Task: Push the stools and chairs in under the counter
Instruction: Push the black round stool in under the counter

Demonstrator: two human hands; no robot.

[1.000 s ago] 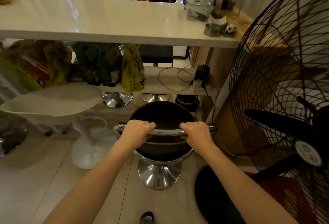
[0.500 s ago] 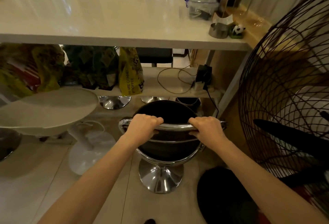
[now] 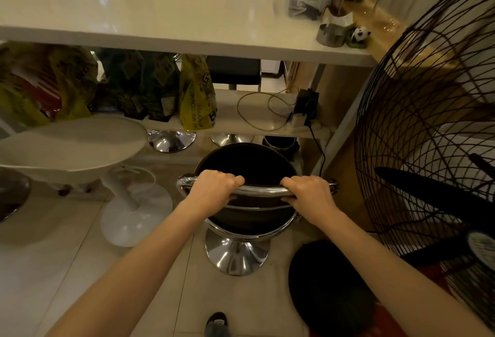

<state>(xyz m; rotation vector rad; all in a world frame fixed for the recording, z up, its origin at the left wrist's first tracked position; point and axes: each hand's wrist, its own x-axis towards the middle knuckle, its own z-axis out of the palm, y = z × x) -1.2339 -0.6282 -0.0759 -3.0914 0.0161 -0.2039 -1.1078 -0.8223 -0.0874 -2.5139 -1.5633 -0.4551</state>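
Observation:
A black bar stool (image 3: pixel 246 162) with a chrome back rail and a round chrome base (image 3: pixel 237 253) stands on the tiled floor just in front of the white counter (image 3: pixel 166 12). My left hand (image 3: pixel 214 189) grips the left part of the rail and my right hand (image 3: pixel 308 194) grips the right part. The seat's far edge reaches the counter's lower shelf (image 3: pixel 257 122). A white stool (image 3: pixel 67 146) on a white pedestal stands to the left, its seat partly under the counter.
A large black standing fan (image 3: pixel 428 135) fills the right side, close to my right arm. Bags (image 3: pixel 195 95) and a cable with a charger (image 3: pixel 305 106) lie on the lower shelf. Chrome stool bases (image 3: pixel 171 141) show beyond the shelf. A dark round mat (image 3: pixel 329 288) lies by the fan.
The black stool has slid forward a little toward the counter with both hands on its rail. My view has moved closer and slightly left.

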